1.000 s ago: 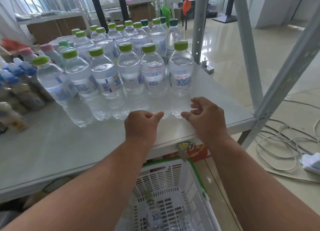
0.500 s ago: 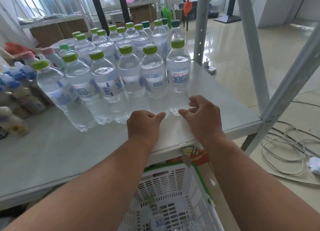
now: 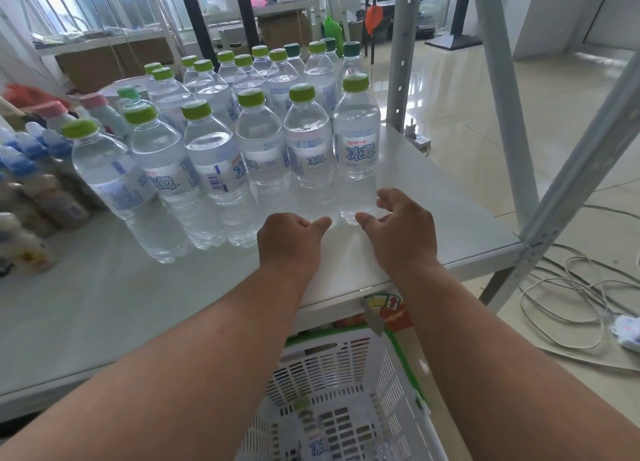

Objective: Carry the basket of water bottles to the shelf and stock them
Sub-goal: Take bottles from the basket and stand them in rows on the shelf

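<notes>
Several clear water bottles with green caps stand in rows on the white shelf (image 3: 104, 305). The front-row bottle at the right (image 3: 356, 145) shows its blue label. My left hand (image 3: 289, 241) is a loose fist resting on the shelf against the base of the front row. My right hand (image 3: 398, 225) has its fingers curled and apart at the base of that right bottle, holding nothing. Below the shelf edge sits a white basket (image 3: 349, 367) with a green rim, with one bottle (image 3: 311, 440) lying inside it.
Pink- and blue-capped drinks (image 3: 31, 176) crowd the shelf's left side. Grey shelf uprights (image 3: 400, 52) and a diagonal brace (image 3: 568, 176) rise at the right. Cables and a power strip (image 3: 623, 332) lie on the tiled floor. A red carton (image 3: 391, 311) sits under the shelf.
Both hands have slid forward on the shelf toward the front row of bottles. The right hand's fingers have spread apart a little. The bottle row has shifted slightly back.
</notes>
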